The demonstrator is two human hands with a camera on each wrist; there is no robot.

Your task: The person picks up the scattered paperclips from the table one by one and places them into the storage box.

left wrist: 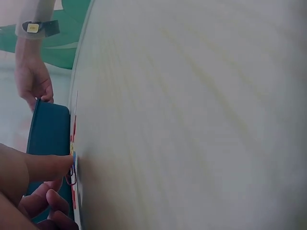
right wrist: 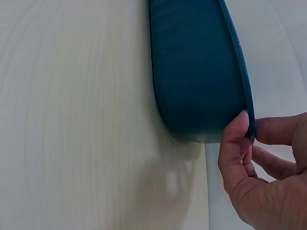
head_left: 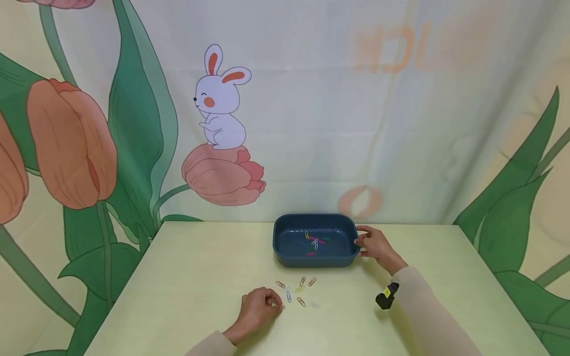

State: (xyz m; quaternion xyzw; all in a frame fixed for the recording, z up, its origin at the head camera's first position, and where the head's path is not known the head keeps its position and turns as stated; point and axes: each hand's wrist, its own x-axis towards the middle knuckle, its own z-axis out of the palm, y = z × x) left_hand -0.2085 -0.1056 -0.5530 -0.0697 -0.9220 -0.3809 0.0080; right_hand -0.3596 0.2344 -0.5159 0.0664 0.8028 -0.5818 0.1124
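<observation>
Blue tray: on the bench [head_left: 200, 287] near its far edge; the head view looks into the tray [head_left: 317, 263] and shows coloured paper clips [head_left: 316, 244] lying on its floor, while the right wrist view shows just its outer wall and rim.
Right hand: the right hand [head_left: 376, 247] is at the tray's right end; its wrist view shows what the head view only suggests — fingers [right wrist: 235, 158] on both sides of the rim, clamped on it.
Loose clips: the loose clips [head_left: 289, 296] lie scattered on the bench, between tray and person; the left wrist view flattens them into a thin strip.
Left hand: the left hand [head_left: 258, 311] is low beside them, fingers bent — whether they pinch a clip, I cannot tell.
</observation>
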